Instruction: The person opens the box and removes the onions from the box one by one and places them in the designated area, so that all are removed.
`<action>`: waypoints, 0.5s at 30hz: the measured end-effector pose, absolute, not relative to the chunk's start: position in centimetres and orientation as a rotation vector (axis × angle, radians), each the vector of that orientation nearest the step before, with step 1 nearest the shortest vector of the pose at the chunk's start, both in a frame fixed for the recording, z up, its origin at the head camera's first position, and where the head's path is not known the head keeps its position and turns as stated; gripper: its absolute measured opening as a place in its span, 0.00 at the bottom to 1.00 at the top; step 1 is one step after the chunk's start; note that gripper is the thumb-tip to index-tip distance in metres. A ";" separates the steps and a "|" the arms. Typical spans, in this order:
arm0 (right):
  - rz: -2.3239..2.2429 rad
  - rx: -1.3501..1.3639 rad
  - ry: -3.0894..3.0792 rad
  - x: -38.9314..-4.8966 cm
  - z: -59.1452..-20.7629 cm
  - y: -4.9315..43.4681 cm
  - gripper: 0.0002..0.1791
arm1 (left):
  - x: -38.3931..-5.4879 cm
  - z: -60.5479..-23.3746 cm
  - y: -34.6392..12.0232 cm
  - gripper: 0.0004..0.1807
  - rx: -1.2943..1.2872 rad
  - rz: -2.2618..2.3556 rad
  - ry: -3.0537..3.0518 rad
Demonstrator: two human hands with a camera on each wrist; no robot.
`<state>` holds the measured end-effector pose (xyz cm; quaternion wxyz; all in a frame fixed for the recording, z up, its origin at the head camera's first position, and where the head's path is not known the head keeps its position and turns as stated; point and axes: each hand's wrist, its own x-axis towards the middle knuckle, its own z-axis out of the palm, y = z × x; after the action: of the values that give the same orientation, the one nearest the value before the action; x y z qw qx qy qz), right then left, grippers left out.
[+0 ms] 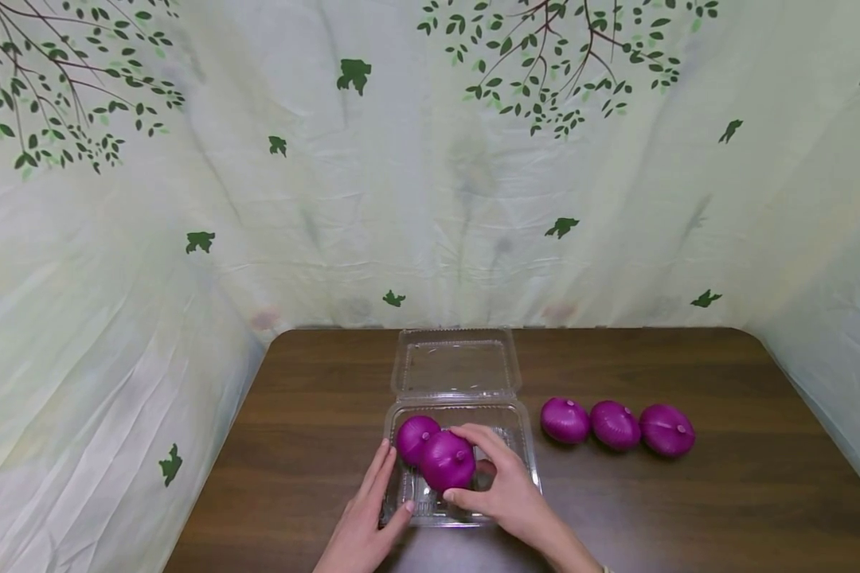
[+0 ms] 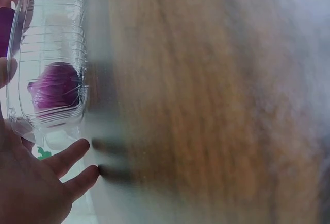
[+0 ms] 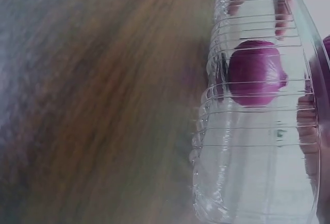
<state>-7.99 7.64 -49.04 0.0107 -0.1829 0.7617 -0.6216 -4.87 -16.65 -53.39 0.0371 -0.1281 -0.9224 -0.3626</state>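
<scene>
In the head view, a clear plastic clamshell container (image 1: 532, 446) lies with its lid (image 1: 459, 364) folded back. My right hand (image 1: 509, 489) grips a purple onion (image 1: 447, 461) between thumb and fingers over the tray part. Behind it, a second onion (image 1: 412, 436) sits at the tray's left; the left wrist view shows this onion (image 2: 55, 87) through the ribbed wall, as does the right wrist view with the onion (image 3: 255, 74). Along the tray's left side rests my left hand (image 1: 364, 509), fingers extended and thumb over the front left corner.
Three more purple onions stand in a row to the right of the container: a near one (image 1: 564, 420), a middle one (image 1: 615, 425) and a far one (image 1: 666, 430). The dark wood table (image 1: 279, 446) ends at a pale curtain (image 1: 430, 199) with printed leaves.
</scene>
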 end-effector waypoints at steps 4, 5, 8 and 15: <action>-2.001 -0.563 2.364 -7.7 -48.2 7.8 0.41 | -4.8 -53.4 -16.6 0.42 -0.393 -1.110 -2.829; -2.011 -0.568 2.366 -7.7 -48.2 7.9 0.41 | -4.8 -53.4 -16.6 0.42 -0.393 -1.109 -2.829; -2.029 -0.614 2.380 -7.8 -48.8 8.1 0.41 | -4.8 -53.4 -16.6 0.42 -0.394 -1.106 -2.826; -2.093 -0.753 2.313 -7.8 -49.7 8.8 0.42 | -4.8 -53.4 -16.7 0.42 -0.391 -1.114 -2.826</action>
<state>-7.78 8.80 -49.74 -0.0335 -0.2345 0.7204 -0.6518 -4.81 -16.66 -53.45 0.0397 -0.1277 -0.9220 -0.3634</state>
